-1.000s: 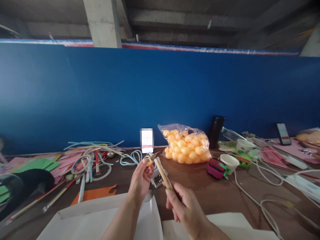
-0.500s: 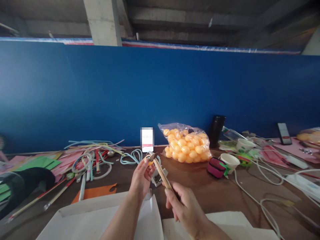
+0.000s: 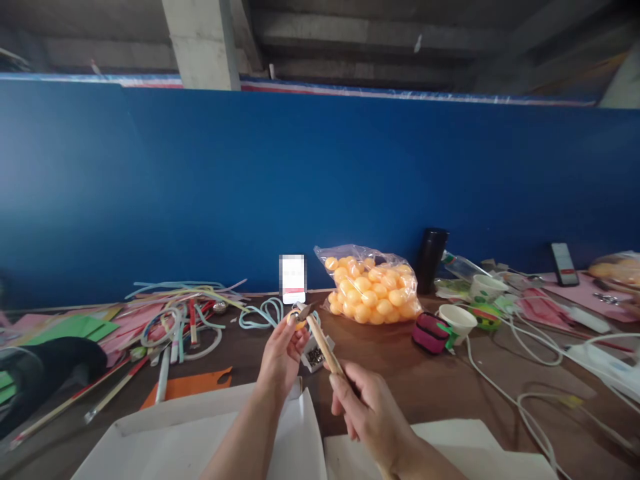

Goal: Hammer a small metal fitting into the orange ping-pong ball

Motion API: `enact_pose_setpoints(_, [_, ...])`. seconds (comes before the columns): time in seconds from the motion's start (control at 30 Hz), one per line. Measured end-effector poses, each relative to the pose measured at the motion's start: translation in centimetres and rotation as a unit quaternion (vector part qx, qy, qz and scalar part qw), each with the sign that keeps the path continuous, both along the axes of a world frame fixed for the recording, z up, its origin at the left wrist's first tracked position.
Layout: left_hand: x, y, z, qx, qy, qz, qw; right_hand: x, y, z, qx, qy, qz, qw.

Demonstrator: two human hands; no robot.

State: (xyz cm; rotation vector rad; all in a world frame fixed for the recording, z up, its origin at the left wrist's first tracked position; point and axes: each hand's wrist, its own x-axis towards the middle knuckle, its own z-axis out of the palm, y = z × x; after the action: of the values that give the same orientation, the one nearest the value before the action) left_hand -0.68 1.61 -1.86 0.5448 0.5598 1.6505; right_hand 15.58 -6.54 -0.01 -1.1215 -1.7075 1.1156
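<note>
Just right of the scene's middle, my right hand (image 3: 367, 407) is wrapped round a light wooden stick-like handle (image 3: 323, 343). It slants up and left to my left hand (image 3: 284, 353). At its upper end shows a small dark pointed piece (image 3: 305, 312), perhaps a blade. My left fingers are closed in a pinch on a small round orange and silvery piece (image 3: 298, 318), too small to name surely. The tip meets or nearly meets this piece; I cannot tell which. Behind the handle stands a small white box (image 3: 306, 363) with little shiny metal bits.
A clear bag of orange balls (image 3: 370, 293) lies behind my hands, right of an upright phone (image 3: 293, 279). Coloured tubes (image 3: 185, 310) and papers fill the left. A white tray (image 3: 165, 440) lies in front; a maroon pouch (image 3: 429, 333), paper cup (image 3: 457, 323) and cables sit right.
Both hands keep almost the same pose and grip. The whole view has shifted very slightly, and the dark tip shows a little more clearly beside the small piece.
</note>
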Motion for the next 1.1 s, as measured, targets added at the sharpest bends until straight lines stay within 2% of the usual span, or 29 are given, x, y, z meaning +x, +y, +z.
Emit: enact_pose_setpoints(1.1, [0.03,-0.06,-0.07,0.002,0.007,0.005,1.000,-0.18,0.02,-0.12,-0.007,0.000,-0.013,1.000])
